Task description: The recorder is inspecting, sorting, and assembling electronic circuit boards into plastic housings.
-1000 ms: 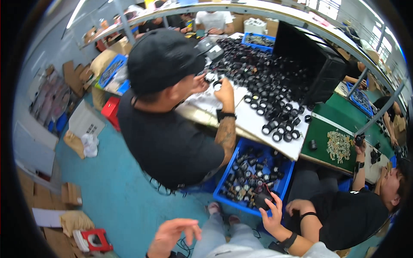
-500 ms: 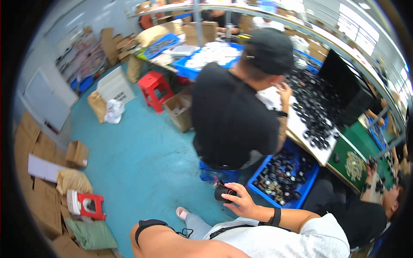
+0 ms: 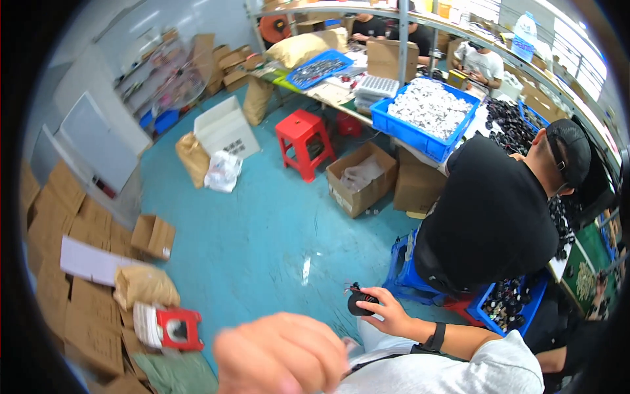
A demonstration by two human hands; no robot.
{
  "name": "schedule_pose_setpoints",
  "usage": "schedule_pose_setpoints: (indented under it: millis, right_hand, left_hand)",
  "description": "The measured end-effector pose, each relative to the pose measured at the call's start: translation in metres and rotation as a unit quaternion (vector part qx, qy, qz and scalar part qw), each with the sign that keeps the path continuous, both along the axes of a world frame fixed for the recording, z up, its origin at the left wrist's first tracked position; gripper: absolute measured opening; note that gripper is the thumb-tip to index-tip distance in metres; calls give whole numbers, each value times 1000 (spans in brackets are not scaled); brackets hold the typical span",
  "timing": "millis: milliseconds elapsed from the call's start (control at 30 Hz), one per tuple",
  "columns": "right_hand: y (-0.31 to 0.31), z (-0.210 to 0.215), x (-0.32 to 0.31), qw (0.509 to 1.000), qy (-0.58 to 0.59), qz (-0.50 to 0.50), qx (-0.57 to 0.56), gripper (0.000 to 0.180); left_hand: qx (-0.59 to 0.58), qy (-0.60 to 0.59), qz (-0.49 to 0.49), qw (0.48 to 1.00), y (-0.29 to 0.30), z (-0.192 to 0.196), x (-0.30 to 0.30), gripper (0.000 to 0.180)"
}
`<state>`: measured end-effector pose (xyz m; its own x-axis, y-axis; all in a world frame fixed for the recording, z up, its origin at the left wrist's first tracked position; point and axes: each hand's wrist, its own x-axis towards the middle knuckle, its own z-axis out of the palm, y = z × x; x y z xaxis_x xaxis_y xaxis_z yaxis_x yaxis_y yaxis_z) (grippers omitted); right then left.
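A black round part (image 3: 362, 303) with thin reddish and dark wires at its top is gripped between the thumb and fingers of my right hand (image 3: 388, 314), held out in front of my body above the floor. A dark band circles that wrist. Close to the camera at the lower middle, my left hand (image 3: 282, 354) looms large and partly blurred, its fingers curled closed. Whatever lies inside that fist, if anything, is hidden.
A person in black (image 3: 489, 217) sits on a blue stool (image 3: 407, 266) at the right. Beside them stands a blue crate (image 3: 535, 308) of dark parts. Ahead are a red stool (image 3: 303, 138) and an open carton (image 3: 354, 190); cartons (image 3: 92, 322) pile up at the left.
The view has swung left, so the seated person and benches now appear farther right. My left hand has come up into view as a fist. My right hand still holds the black part.
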<state>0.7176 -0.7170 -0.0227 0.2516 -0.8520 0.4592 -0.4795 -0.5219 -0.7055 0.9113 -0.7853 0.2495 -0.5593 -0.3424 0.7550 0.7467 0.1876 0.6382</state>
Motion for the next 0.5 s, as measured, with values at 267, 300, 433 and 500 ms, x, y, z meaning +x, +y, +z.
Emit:
schedule_pose_setpoints:
  millis: [267,300,433,500]
  right_hand:
    - [-232,-49,-26,819,-422,-233,312,41]
    - [-268,-58,-32,789,-463,-231,330,40]
    - [-412,-55,-54,719,-528,-252,375,41]
    - [-473,-47,-85,723,-530,-263,357,42]
  left_hand:
    - [217,-174,462,842,-287,-150,108,33]
    - [235,-198,516,800,-313,-179,140,33]
    - [403,-216,651,605,-328,-333,309,24]
    - [463,-330,681,461,-294,-343,310,20]
